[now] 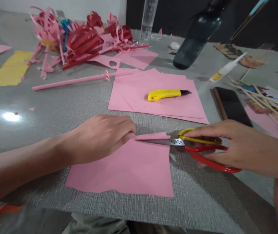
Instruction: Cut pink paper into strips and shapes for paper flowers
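A pink paper sheet (129, 172) lies on the grey table near its front edge. My left hand (105, 136) presses and pinches the sheet's upper edge, its fingers closed on the paper. Scissors (175, 141) with one yellow and one red handle are held in my right hand (236, 143), blades pointing left. The blades lie along a narrow strip at the top of the sheet, their tips close to my left fingertips. Behind them, a yellow cutter (165, 94) rests on a stack of pink sheets (134, 84).
Pink and red paper flowers (87, 42) are heaped at the back left, near yellow paper (9, 68). A dark bottle (195, 39), clear bottle (147, 22), glue tube (226, 68), phone (233, 105) and thin sticks (263, 99) stand or lie behind and right.
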`<state>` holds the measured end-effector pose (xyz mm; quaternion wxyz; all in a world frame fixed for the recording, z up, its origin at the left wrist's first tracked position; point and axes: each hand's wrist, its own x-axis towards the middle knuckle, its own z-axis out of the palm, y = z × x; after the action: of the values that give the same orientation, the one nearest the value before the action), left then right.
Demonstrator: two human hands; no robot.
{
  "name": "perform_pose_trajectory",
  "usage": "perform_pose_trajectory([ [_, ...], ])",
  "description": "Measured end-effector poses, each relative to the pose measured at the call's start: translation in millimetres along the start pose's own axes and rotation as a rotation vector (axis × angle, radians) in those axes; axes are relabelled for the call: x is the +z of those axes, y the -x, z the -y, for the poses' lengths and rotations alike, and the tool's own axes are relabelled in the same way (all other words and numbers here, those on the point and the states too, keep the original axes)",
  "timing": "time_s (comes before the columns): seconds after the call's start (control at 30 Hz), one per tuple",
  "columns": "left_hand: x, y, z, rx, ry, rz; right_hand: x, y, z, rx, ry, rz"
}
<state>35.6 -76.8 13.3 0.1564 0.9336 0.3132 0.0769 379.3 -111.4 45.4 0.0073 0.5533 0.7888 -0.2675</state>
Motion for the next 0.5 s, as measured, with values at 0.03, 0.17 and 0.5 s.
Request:
perform_pose_trajectory([
  [0.03,-0.2,0.1,0.1,-0.001,-0.003,-0.001,-0.3,0.3,2.6,0.037,-0.026,0.043],
  [0.17,0.1,0.4,0.7,0.0,-0.01,-0.006,0.0,1.9,4.7,0.101,-0.056,0.093],
  [0.5,0.1,-1.8,0.2,-0.033,0.0,0.016,1.2,-4.6,2.4,0.014,0.049,-0.053],
])
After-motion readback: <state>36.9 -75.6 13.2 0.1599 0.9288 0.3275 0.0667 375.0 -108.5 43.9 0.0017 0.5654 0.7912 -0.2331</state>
